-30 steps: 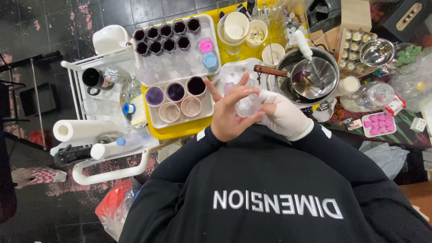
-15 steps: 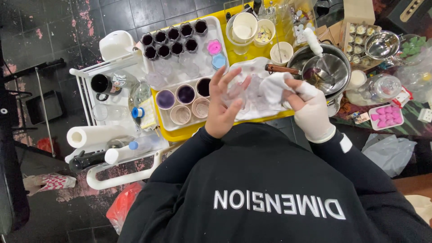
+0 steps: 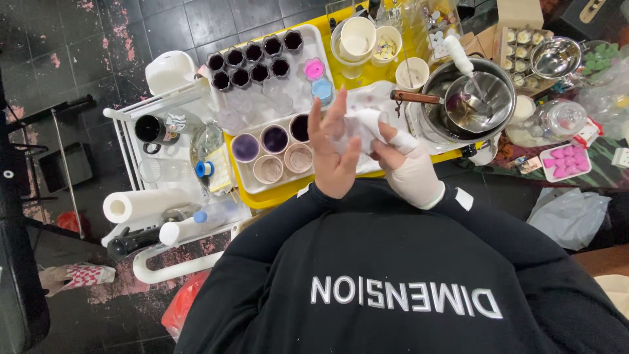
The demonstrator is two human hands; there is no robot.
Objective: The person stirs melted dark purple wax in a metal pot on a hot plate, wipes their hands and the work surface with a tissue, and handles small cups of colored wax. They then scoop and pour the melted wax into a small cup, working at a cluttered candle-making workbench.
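Note:
My bare left hand (image 3: 332, 157) is raised over the front of the yellow tray (image 3: 278, 194), fingers spread upward around a small clear cup that is mostly hidden. My right hand (image 3: 411, 172), in a white glove, presses a wad of white tissue (image 3: 359, 123) against that cup from the right. Both hands touch in front of my chest. Just left of them stand paper cups with purple liquid (image 3: 274, 139) on a white tray (image 3: 234, 172).
Small dark cups (image 3: 252, 62) and pink and blue lids sit on the white tray's far part. A metal pot with a ladle (image 3: 468, 101) stands to the right, pink wax shapes (image 3: 565, 162) beyond it. A paper towel roll (image 3: 144, 204) lies on the white cart at left.
My right hand drew away to the right with the tissue, then came back against the left hand. The clear cup, plainly seen at first, is now covered by tissue.

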